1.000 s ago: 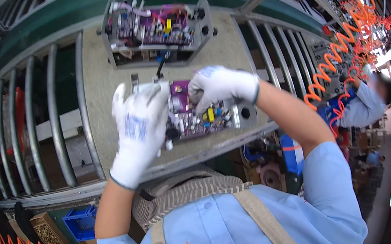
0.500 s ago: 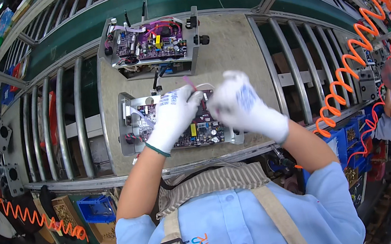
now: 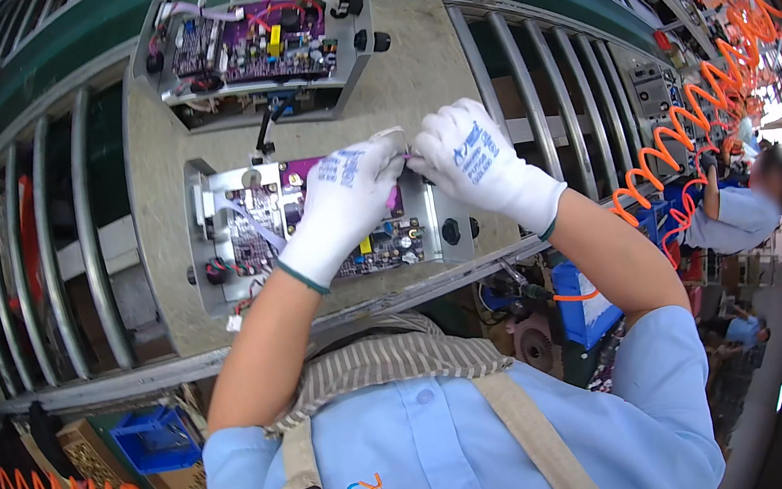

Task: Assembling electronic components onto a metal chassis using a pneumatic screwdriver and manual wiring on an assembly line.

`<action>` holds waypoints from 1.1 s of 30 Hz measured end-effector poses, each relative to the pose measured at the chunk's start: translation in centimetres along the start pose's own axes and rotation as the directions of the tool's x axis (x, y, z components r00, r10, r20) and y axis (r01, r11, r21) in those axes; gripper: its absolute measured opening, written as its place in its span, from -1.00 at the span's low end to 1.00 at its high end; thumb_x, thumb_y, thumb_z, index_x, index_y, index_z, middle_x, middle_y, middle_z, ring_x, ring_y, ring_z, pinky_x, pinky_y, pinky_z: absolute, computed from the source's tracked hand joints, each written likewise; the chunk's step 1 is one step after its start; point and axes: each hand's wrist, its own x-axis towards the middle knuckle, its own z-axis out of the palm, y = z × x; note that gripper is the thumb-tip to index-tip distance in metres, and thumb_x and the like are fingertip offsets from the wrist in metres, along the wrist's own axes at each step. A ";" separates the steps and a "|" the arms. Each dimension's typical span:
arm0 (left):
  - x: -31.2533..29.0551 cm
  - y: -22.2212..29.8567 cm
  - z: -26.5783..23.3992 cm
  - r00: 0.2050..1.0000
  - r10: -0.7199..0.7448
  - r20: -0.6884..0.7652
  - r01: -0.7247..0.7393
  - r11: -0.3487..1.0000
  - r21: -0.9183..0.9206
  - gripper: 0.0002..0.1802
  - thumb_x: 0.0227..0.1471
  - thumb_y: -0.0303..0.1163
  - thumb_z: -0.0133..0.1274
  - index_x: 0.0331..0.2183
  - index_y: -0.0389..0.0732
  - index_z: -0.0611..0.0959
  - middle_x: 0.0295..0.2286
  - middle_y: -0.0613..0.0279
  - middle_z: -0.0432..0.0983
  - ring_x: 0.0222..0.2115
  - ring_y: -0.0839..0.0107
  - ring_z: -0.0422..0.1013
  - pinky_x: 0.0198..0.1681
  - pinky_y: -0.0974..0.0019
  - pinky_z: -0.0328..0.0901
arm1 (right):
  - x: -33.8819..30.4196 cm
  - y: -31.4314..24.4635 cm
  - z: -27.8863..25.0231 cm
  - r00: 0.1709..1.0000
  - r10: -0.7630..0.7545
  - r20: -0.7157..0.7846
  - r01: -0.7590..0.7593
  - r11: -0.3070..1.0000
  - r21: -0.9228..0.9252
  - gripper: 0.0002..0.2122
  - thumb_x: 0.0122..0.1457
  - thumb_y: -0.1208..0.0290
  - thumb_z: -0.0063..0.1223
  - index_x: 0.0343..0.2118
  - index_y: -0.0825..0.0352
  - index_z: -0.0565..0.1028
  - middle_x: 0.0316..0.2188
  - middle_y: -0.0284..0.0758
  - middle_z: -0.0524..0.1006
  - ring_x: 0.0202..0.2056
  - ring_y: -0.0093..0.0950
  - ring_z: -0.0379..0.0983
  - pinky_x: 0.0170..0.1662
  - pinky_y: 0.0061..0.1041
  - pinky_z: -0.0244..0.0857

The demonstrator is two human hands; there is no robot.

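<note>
My left hand (image 3: 348, 190), in a white glove with a green cuff, is closed in a pinch above the nearer circuit board (image 3: 392, 247). My right hand (image 3: 480, 160), gloved alike, pinches at the same spot, its fingertips meeting the left's. Between them shows a bit of thin pink-purple wire (image 3: 407, 155); most of it is hidden by the fingers. The board, purple and full of small parts, lies in an open metal chassis (image 3: 201, 212). A pale ribbon cable (image 3: 254, 226) crosses its left part. Beneath my hands the board's middle is covered.
Behind stands a second open chassis (image 3: 349, 43) with a similar board. Both rest on a flat board (image 3: 187, 315) between metal rollers (image 3: 91, 229). An orange coiled hose (image 3: 648, 171) hangs at right, near a blue bin (image 3: 582, 307). A co-worker in blue (image 3: 734, 203) is farther right.
My right hand, blurred and apart before, has come against the left fingertips. My left hand has shifted slightly right over the board. The whole view has tilted, and the chassis appear farther left.
</note>
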 end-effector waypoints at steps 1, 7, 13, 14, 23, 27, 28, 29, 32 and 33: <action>0.4 0.5 -0.4 0.997 -0.066 0.025 0.066 0.998 0.017 -0.63 0.14 -0.21 0.03 -0.05 -0.12 0.61 -0.29 -0.07 0.57 -0.23 0.00 0.50 -0.20 0.08 0.38 | 0.5 -0.1 -0.1 0.999 0.033 0.026 -0.033 0.999 -0.008 -0.85 0.08 0.25 0.15 -0.42 0.21 0.54 -0.45 -0.32 0.51 -0.31 -0.28 0.48 -0.18 -0.25 0.26; 0.0 0.1 -1.2 0.966 -0.208 0.155 0.212 0.977 -0.013 -0.74 0.09 -0.21 0.00 -0.25 -0.02 0.72 -0.35 0.05 0.62 -0.28 0.06 0.54 -0.18 0.05 0.40 | -1.4 -0.1 1.0 0.951 0.297 -0.090 -0.235 0.878 0.417 -0.49 0.08 0.38 0.15 0.12 0.35 0.36 0.10 -0.01 0.38 0.09 -0.09 0.35 0.13 -0.15 0.19; 0.6 -0.3 -1.6 0.957 -0.122 0.265 0.144 0.987 -0.067 -0.75 0.07 -0.26 0.06 -0.24 -0.09 0.72 -0.42 0.04 0.61 -0.37 0.08 0.56 -0.27 0.14 0.41 | -3.1 -0.3 3.6 0.801 0.545 0.247 -0.526 0.445 0.725 -0.46 0.23 0.39 -0.01 0.25 0.42 0.19 0.12 0.06 0.35 0.16 -0.14 0.31 0.22 -0.29 0.14; 0.6 -0.4 -1.5 0.956 -0.126 0.265 0.150 0.986 -0.073 -0.75 0.07 -0.26 0.06 -0.24 -0.09 0.72 -0.42 0.04 0.61 -0.37 0.08 0.56 -0.27 0.14 0.41 | -3.0 -1.0 3.2 0.692 0.528 0.493 -0.646 0.146 0.750 -0.53 0.28 0.37 -0.05 0.21 0.43 0.23 0.04 0.02 0.44 0.09 -0.21 0.38 0.18 -0.35 0.19; 0.5 0.3 -1.1 0.963 -0.125 0.238 0.120 0.992 0.037 -0.81 0.12 -0.25 -0.02 -0.34 -0.06 0.66 -0.51 0.06 0.58 -0.39 0.06 0.54 -0.28 0.00 0.39 | -3.8 -2.0 2.5 0.745 0.498 0.444 -0.612 0.244 0.753 -0.74 0.34 0.41 -0.19 0.01 0.41 0.35 -0.35 -0.07 0.54 -0.31 -0.24 0.51 -0.18 -0.31 0.34; 0.8 0.4 -1.5 0.968 -0.065 0.241 0.053 0.997 0.055 -0.82 0.11 -0.28 0.00 -0.35 -0.11 0.65 -0.53 0.07 0.58 -0.40 0.08 0.55 -0.31 0.01 0.40 | -3.9 -1.7 2.9 0.763 0.482 0.432 -0.611 0.318 0.725 -0.73 0.34 0.35 -0.17 0.01 0.39 0.33 -0.41 0.01 0.54 -0.33 -0.03 0.52 -0.27 -0.19 0.36; 1.1 0.8 -1.8 0.967 -0.074 0.243 0.060 0.996 0.068 -0.82 0.11 -0.28 0.00 -0.35 -0.11 0.65 -0.53 0.07 0.58 -0.40 0.08 0.55 -0.31 0.01 0.40 | -3.8 -1.5 2.9 0.768 0.475 0.429 -0.603 0.312 0.734 -0.73 0.34 0.35 -0.17 0.01 0.39 0.33 -0.41 0.01 0.54 -0.33 -0.03 0.52 -0.27 -0.19 0.36; 1.5 1.2 -2.2 0.939 -0.085 0.333 0.027 0.984 0.176 -0.83 0.09 -0.30 0.01 -0.36 -0.13 0.65 -0.52 0.08 0.59 -0.40 0.11 0.56 -0.33 0.04 0.41 | -3.6 -1.4 2.8 0.775 0.460 0.434 -0.615 0.391 0.684 -0.72 0.33 0.33 -0.16 0.01 0.37 0.32 -0.44 0.01 0.55 -0.34 0.00 0.52 -0.28 -0.13 0.35; 3.4 2.5 -3.3 0.880 -0.048 0.472 -0.153 0.913 0.377 -0.88 0.03 -0.38 0.06 -0.39 -0.19 0.64 -0.48 0.12 0.61 -0.39 0.18 0.58 -0.37 0.13 0.44 | -3.7 -1.3 3.2 0.802 0.443 0.400 -0.591 0.499 0.634 -0.69 0.30 0.28 -0.12 0.00 0.37 0.31 -0.51 0.00 0.55 -0.39 0.04 0.52 -0.30 -0.02 0.35; 4.7 3.5 -3.7 0.789 -0.059 0.612 -0.249 0.879 0.406 -0.89 0.02 -0.39 0.06 -0.38 -0.18 0.62 -0.48 0.10 0.60 -0.42 0.18 0.58 -0.39 0.12 0.43 | -4.0 -1.2 3.5 0.809 0.448 0.381 -0.578 0.488 0.654 -0.69 0.29 0.28 -0.12 -0.01 0.38 0.30 -0.51 0.00 0.55 -0.39 0.04 0.51 -0.30 -0.02 0.35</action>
